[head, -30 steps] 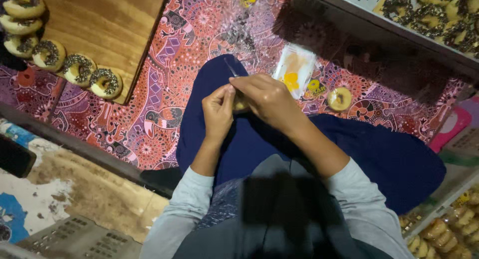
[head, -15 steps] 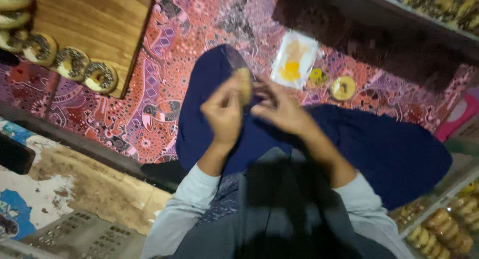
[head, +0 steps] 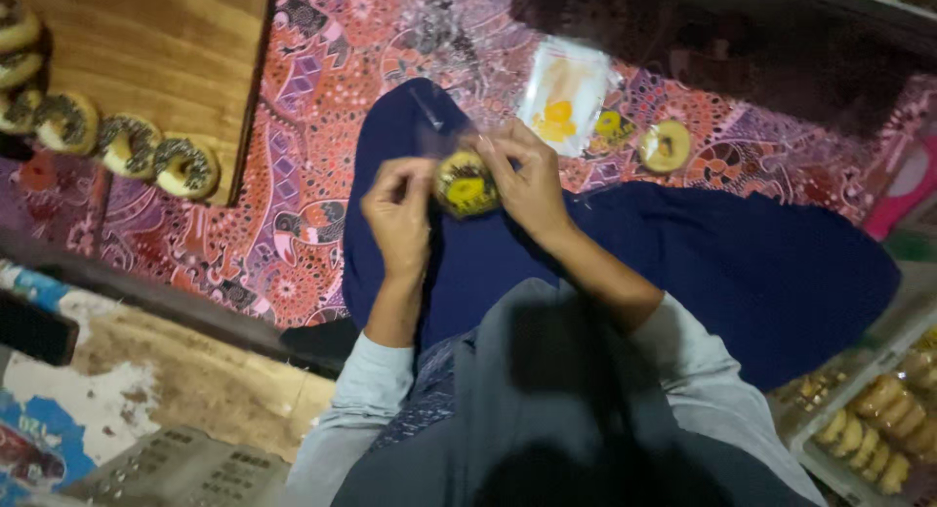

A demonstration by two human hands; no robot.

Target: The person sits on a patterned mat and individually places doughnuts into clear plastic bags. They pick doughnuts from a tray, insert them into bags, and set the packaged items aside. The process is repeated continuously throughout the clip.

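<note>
Yellow-centred and ringed with dark topping, the round pastry [head: 466, 183] sits right between both hands, above the lap in dark blue cloth [head: 625, 263]. The left hand [head: 398, 214] is just to the pastry's left, fingers curled in and pinching at its edge. The right hand [head: 527, 175] closes over its right side and top, fingertips pressed to it. A clear plastic wrapper [head: 429, 112] sticks up from the pastry, away from the body; whether the pastry is fully inside it is hard to tell. Beyond the right hand, on the red patterned mat [head: 322, 126], lies a clear packet [head: 564, 92] with a yellow patch, and near that a lone pale ring pastry [head: 666, 146]. Off to the far left, a wooden board [head: 166, 48] carries a row of sprinkled ring pastries [head: 127, 146].
</note>
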